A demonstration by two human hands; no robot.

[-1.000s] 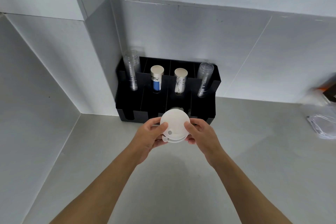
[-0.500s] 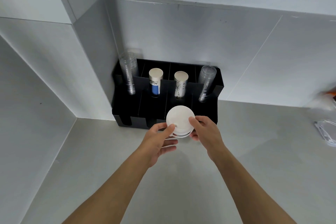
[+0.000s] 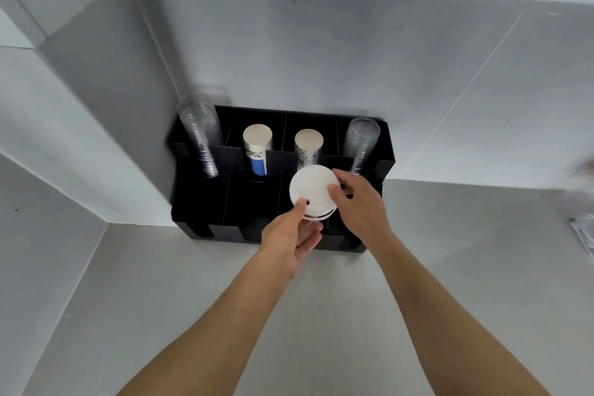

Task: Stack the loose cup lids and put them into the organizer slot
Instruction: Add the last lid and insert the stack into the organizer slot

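A small stack of white cup lids (image 3: 313, 191) is held between both hands above the front row of the black organizer (image 3: 199, 202). My left hand (image 3: 289, 235) supports the stack from below, thumb on the top lid's near edge. My right hand (image 3: 356, 202) grips the stack's right side with thumb and fingers. The stack hangs over the front slot third from the left, beside the back-row cups. That slot's inside is hidden by the lids and hands.
The organizer's back row holds two stacks of clear cups (image 3: 201, 138) (image 3: 361, 145) and two stacks of paper cups (image 3: 257, 145) (image 3: 308, 145). It stands in a corner against grey walls. Clear plastic packaging (image 3: 583, 231) lies at the counter's right edge.
Both hands have carried the lid stack forward from above the counter to over the organizer's front slots. The view has shifted closer to the organizer.
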